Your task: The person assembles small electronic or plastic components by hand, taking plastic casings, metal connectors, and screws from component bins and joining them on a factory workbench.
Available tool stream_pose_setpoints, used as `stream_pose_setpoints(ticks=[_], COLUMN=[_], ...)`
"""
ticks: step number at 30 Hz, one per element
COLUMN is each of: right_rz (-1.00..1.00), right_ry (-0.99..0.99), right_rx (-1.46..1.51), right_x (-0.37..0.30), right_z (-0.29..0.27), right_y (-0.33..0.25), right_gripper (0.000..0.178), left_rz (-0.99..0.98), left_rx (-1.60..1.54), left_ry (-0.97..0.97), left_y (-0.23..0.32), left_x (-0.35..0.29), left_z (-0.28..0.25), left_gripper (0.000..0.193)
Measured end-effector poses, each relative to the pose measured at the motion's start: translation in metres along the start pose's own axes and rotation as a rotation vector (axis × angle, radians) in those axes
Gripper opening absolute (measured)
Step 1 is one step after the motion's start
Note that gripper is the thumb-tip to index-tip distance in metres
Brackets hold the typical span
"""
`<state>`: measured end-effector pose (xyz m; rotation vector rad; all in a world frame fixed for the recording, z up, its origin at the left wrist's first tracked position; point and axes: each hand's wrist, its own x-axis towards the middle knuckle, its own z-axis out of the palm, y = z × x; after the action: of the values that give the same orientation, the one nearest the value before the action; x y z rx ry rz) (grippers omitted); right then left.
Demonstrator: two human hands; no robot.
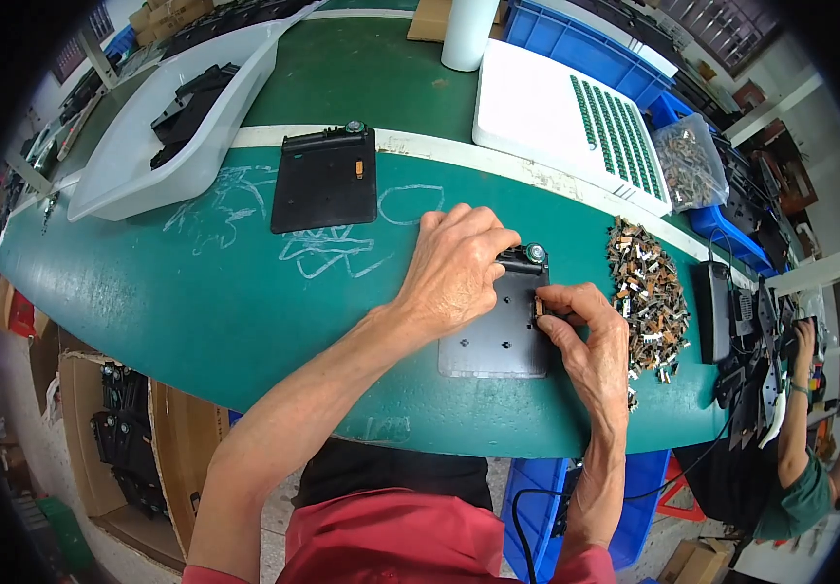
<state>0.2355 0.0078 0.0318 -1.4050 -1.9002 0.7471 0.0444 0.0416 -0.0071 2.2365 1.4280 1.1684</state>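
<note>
A flat black plastic plate (494,336) with a hinge-like bar and a round silver piece at its far edge lies on the green table. My left hand (454,268) is closed with its fingers curled over the plate's far left part. Thumb and forefinger of my right hand (587,336) pinch a small brown-and-black part (540,308) at the plate's right side. I cannot tell whether that part is seated in the plate. Farther left lies a second black plate (325,185), with a small orange-brown piece at its right side.
Right of my hands is a pile of small parts (648,292). A white tray (527,102) carries rows of green pieces. A translucent bin (113,190) holds black parts at the far left. A cardboard box (181,438) stands below the table edge. Another person (800,492) is at the right.
</note>
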Motion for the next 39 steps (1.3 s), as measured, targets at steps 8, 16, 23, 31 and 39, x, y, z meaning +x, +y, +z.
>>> stream_pose_setpoints(ticks=[8,16,23,31,39], right_rz=[-0.055,-0.032,0.033,0.106,0.136], right_ry=[0.025,0.002,0.036,0.029,0.192], right_rx=[-0.036,-0.005,0.087,0.211,0.309], right_x=[0.0,-0.001,0.0,0.003,0.0], right_z=[0.003,0.0,0.0,0.0,-0.012], right_y=[0.004,0.005,0.003,-0.001,0.003], right_gripper=[0.016,0.019,0.021,0.019,0.018], left_rz=[-0.001,-0.005,-0.005,0.019,0.03], left_rx=[0.009,-0.021,-0.045,-0.067,-0.094], left_ry=[-0.008,0.002,0.02,0.072,0.13], left_y=[0.001,0.0,-0.001,-0.004,0.003], left_x=[0.0,-0.001,0.001,0.003,0.004], left_z=[-0.001,0.001,-0.002,-0.006,-0.019], left_gripper=[0.029,0.03,0.031,0.03,0.031])
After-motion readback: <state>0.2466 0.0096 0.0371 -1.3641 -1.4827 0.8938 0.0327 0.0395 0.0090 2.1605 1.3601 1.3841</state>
